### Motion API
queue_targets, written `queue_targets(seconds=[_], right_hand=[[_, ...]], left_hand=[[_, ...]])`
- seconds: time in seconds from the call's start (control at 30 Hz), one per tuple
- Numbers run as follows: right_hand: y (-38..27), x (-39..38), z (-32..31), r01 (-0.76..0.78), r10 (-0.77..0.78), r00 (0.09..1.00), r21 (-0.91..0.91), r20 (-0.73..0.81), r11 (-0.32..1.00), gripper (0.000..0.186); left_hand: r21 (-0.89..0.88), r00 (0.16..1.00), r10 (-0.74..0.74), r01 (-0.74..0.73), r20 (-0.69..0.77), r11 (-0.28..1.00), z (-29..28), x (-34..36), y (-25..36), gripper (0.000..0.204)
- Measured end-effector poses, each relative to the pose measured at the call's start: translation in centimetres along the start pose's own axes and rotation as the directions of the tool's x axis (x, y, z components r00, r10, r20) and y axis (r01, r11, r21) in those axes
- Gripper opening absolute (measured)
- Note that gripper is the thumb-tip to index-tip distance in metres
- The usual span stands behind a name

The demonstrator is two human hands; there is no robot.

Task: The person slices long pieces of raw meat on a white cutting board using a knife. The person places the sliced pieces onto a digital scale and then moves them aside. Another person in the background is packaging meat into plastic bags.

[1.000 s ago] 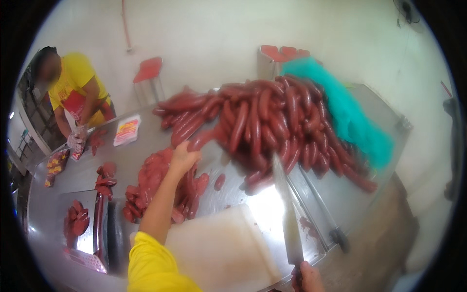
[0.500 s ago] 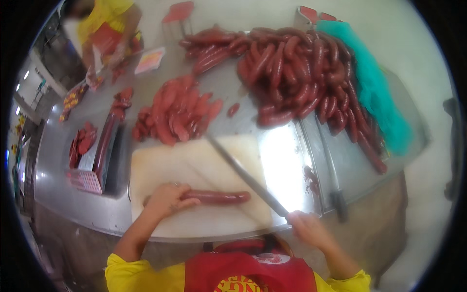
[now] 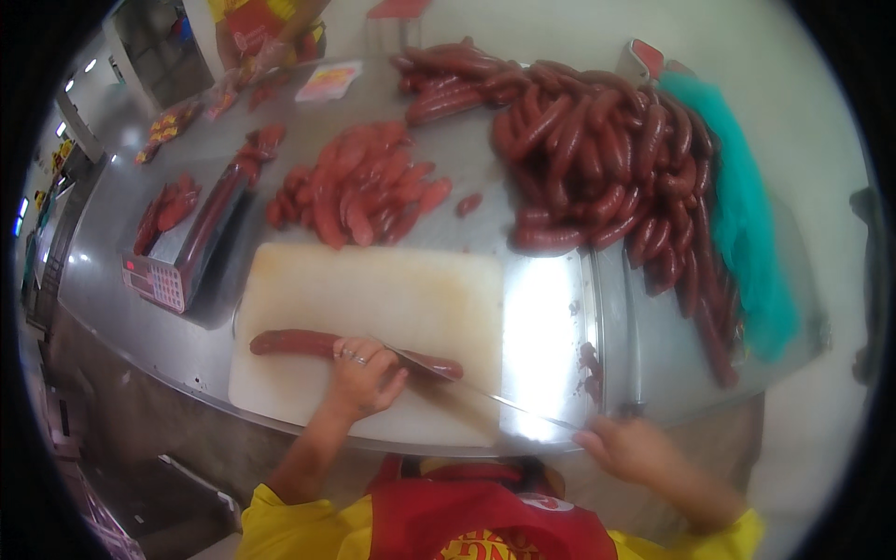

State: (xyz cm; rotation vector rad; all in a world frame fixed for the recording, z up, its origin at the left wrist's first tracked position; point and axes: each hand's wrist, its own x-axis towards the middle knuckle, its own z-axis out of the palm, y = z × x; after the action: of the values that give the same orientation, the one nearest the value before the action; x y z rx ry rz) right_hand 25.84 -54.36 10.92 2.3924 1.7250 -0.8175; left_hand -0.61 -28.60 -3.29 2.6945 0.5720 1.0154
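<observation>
A long red sausage [image 3: 289,343] lies across the white cutting board [image 3: 373,299]. My left hand [image 3: 362,376] presses down on its middle, rings on two fingers. My right hand [image 3: 630,448], at the table's front edge, grips the handle of a long knife [image 3: 467,385]. The blade slants left and meets the sausage just right of my left hand.
A big heap of whole sausages [image 3: 597,159] lies at the back right beside a teal net [image 3: 742,224]. A pile of cut pieces [image 3: 359,191] lies behind the board. A scale [image 3: 187,243] with pieces on it stands left. Another person's hands [image 3: 257,51] work far left.
My left hand took a sausage from the heap, laid it on the board and now holds it down. The knife came down from upright and its blade now reaches the sausage.
</observation>
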Motion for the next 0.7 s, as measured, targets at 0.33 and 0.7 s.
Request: queue_targets(seconds=[0.33,0.7], right_hand=[[-4.1,12.2,6.1,0.250,-0.241,0.968,0.215,-0.065,0.944,0.055],[-0.5,1.9,2.1,0.017,-0.041,0.986,0.152,0.159,0.988,0.052]], left_hand=[[0.057,0.999,-0.049,0.049,-0.012,0.997,0.4,-0.8,0.8,0.024],[0.046,0.996,-0.090,0.091,-0.026,0.995,0.6,-1.4,0.3,0.025]])
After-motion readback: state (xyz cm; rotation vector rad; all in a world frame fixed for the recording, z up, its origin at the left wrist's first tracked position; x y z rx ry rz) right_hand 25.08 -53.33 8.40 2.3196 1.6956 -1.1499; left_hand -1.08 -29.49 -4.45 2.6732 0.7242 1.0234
